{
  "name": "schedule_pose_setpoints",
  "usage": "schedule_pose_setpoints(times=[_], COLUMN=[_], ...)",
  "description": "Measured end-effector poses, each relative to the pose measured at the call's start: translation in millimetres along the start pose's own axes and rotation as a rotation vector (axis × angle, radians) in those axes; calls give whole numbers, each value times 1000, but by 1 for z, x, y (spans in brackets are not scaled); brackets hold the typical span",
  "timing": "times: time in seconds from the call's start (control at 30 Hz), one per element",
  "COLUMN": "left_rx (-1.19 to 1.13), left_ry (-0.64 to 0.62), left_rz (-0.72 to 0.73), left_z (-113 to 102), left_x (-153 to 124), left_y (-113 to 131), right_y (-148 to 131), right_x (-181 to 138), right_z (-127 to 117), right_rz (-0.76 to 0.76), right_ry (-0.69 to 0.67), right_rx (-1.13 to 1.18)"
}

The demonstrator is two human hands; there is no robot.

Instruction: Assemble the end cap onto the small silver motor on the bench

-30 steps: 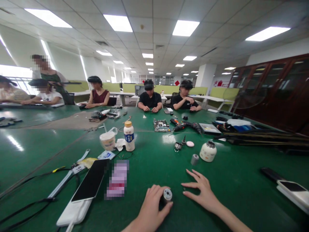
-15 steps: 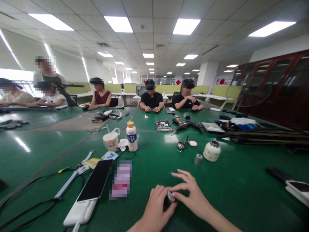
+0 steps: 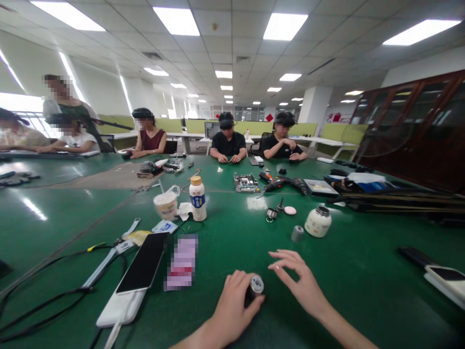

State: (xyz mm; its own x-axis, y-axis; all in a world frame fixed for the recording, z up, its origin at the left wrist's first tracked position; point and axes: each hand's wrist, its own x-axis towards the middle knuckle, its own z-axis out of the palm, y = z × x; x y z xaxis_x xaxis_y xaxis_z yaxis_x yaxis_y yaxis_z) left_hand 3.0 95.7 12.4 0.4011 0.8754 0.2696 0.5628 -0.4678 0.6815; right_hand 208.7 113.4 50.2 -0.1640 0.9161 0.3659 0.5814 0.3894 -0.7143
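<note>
Left fingers (image 3: pixel 258 304) wrapped around a short dark-grey metal cylinder with a bright silver end face (image 3: pixel 257 285), thumb on the near side, rest of the left hand (image 3: pixel 234 303) curled along its left. Cylinder is upright in the grip: long axis close to vertical, end face with its dark recess pointing up. Lower part hidden by the hand, so can't tell if it sits on the green glossy desk (image 3: pixel 348 286).

Right hand (image 3: pixel 303 281) just right of it, apart from the cylinder. Thumb and index tips nearly together, other fingers stretched out; can't tell if anything is pinched there.

Farther out, past the right hand: a second plain grey metal cylinder (image 3: pixel 297 234) standing on end, axis near vertical, just beside a squat cream jar with a dark metal neck (image 3: pixel 318 222). Behind those: small silver metal cup with a ring (image 3: pixel 271 214), dark pointed metal part (image 3: pixel 281 205), pale pink oval disc (image 3: pixel 290 210).

Left side: black-screened phone (image 3: pixel 143 264) lying partly over a white power bank (image 3: pixel 121 309). Blue-labelled cream bottle (image 3: pixel 198 199) upright beyond. Green-and-silver circuit board (image 3: pixel 246 183) farther back.
</note>
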Motion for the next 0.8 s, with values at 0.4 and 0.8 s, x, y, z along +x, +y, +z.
schedule_pose_setpoints(times=[0.4,0.8], left_rx=[0,1], left_ry=[11,-5], left_rz=[33,5], left_z=[3,0], left_x=[0,-1], left_y=[-3,-1], right_y=[-23,59], right_x=[11,-16], right_z=[14,-17], right_rz=[-119,-2], right_ry=[-176,-144], right_rx=[-139,-256])
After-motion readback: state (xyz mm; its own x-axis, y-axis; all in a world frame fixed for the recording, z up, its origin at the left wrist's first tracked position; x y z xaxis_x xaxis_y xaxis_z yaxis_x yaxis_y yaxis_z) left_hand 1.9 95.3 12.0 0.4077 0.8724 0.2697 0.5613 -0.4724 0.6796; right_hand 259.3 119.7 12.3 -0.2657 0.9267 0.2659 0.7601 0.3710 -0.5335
